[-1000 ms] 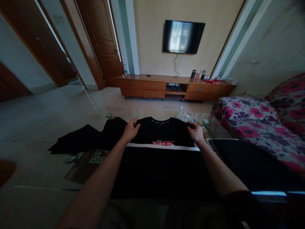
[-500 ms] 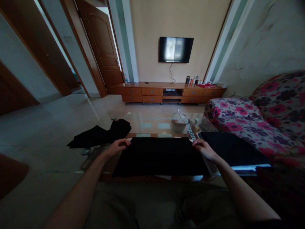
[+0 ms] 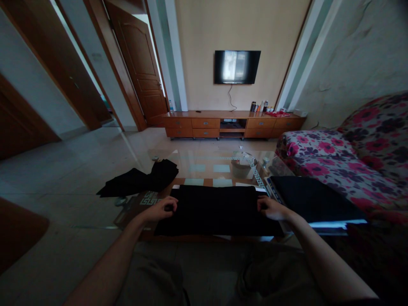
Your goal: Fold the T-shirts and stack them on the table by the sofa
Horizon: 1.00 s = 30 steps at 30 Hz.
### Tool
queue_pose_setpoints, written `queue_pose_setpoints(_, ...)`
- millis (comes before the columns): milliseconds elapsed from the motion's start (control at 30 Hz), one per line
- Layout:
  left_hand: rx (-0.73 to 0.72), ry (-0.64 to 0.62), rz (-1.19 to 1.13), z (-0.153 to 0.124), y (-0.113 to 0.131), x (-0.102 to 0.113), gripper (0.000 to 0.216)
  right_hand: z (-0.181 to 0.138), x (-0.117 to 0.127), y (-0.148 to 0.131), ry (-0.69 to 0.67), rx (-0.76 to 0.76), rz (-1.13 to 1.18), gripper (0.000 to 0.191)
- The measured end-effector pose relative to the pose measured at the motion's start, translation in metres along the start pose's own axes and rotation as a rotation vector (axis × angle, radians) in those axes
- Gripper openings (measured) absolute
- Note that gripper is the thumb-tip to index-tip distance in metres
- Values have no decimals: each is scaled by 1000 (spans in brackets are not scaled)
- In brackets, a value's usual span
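Observation:
A folded black cloth (image 3: 216,210) lies flat across the near part of the glass table, in front of me. My left hand (image 3: 163,208) is at its left side, thumb and fingers curled together in a pinch on the fabric. At the right side my right hand (image 3: 270,207) pinches the cloth in the same way. White corners of something beneath the cloth peek out at its far left and far right. The dark fabric hides its folds, and its exact kind cannot be made out.
A crumpled black cloth (image 3: 140,178) rests on the table's left side, hanging past the edge. To the right, another folded black cloth (image 3: 314,197) lies on a white and blue stack. A bin (image 3: 240,169) shows near the far right of the glass tabletop (image 3: 178,165). The floral sofa (image 3: 331,148) stands at right.
Both hands have moved from the cloth's far corners a little toward me along its sides. Their fingers are more curled now. The view has shifted slightly.

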<state>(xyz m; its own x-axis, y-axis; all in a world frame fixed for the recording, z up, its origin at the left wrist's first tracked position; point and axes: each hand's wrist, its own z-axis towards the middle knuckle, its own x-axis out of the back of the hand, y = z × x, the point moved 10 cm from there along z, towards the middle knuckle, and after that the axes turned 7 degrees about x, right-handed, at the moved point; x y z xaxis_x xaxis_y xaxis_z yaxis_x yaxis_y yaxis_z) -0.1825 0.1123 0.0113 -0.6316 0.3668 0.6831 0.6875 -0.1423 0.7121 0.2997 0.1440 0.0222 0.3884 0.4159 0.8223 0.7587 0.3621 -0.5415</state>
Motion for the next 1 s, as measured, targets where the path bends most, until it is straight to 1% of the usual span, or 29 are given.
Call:
queue_pose_setpoints(167,-23,-20,212,0,14,-6,18,-5,-16,17,-78,-78,-49,33)
queue_pose_setpoints(233,-28,31,278,4,20,-6,12,-4,-16,19,-56,-83,-73,29)
queue_pose_setpoints(267,-31,77,304,7,24,-5,10,-2,-12,18,-14,-85,-94,24)
queue_pose_setpoints(333,-52,192,328,14,37,-3,16,3,2,12,126,-85,-140,19)
queue_pose_setpoints(400,-98,284,323,23,54,-6,23,12,13,-2,262,-34,-153,20)
queue_pose_setpoints(467,-146,348,324,32,69,-11,25,23,15,-20,333,64,-134,24)
queue_pose_setpoints(533,-159,419,353,43,75,-14,28,34,12,-30,369,121,-140,29)
queue_pose_setpoints(567,-149,457,372,48,74,-14,31,39,11,-30,388,106,-165,32)
queue_pose_setpoints(633,-117,495,411,58,66,-16,38,45,4,-18,399,20,-235,42)
queue_pose_setpoints(700,-86,473,443,67,51,-20,46,48,-8,-1,357,-79,-278,51)
queue_pose_setpoints(767,-63,426,466,72,38,-25,52,48,-21,13,304,-138,-283,56)
queue_pose_setpoints(867,-46,394,482,72,26,-27,58,45,-30,26,285,-163,-288,60)
queue_pose_setpoints(1000,-22,378,497,71,24,-27,60,46,-32,28,285,-172,-327,63)
